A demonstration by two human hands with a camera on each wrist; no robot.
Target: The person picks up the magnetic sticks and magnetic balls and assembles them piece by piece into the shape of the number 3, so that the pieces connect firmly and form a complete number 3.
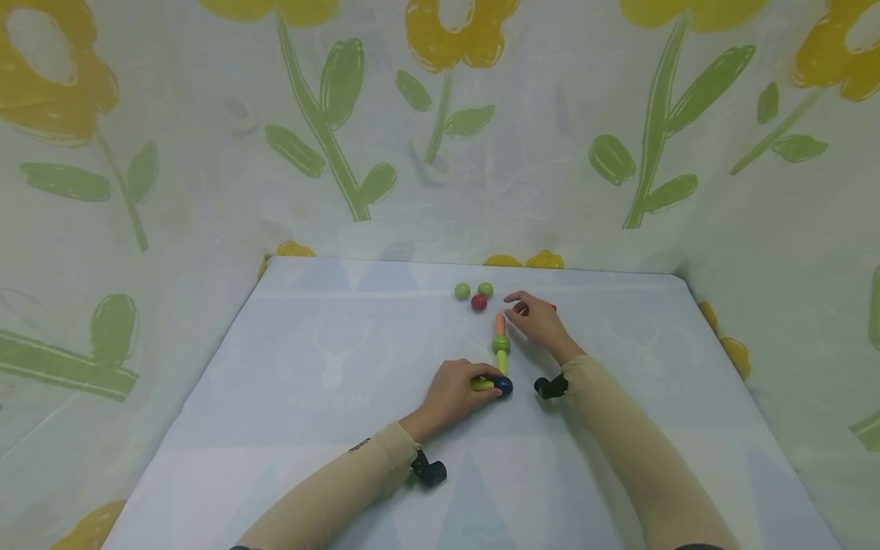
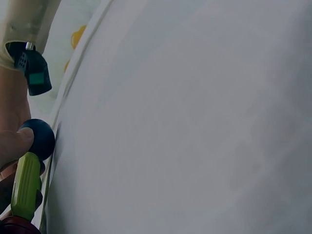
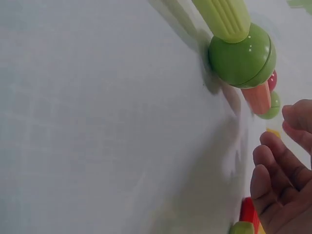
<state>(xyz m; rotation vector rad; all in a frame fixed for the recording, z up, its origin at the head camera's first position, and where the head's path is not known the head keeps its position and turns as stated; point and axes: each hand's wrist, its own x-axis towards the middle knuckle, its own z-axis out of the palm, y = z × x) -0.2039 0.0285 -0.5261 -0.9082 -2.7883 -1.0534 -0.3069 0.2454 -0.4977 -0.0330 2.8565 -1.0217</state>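
Observation:
My left hand (image 1: 454,391) pinches a dark blue ball (image 1: 504,386) between thumb and fingers. In the left wrist view a short yellow-green grooved rod (image 2: 25,187) lies between this ball and a dark red round piece (image 2: 17,226) at the frame's bottom. Running away from the blue ball on the table are another yellow-green rod (image 1: 503,363), a green ball (image 1: 501,344) and an orange rod (image 1: 500,325) in line. Beside the orange rod's far end, my right hand (image 1: 541,325) holds nothing, its fingers loosely bent and apart in the right wrist view.
Two green balls (image 1: 462,291) and a red ball (image 1: 479,303) lie beyond the orange rod. Past the right hand are a red piece (image 3: 248,209) and a green round piece (image 3: 242,227). The table's far edge (image 1: 440,264) meets a flowered curtain (image 1: 536,153).

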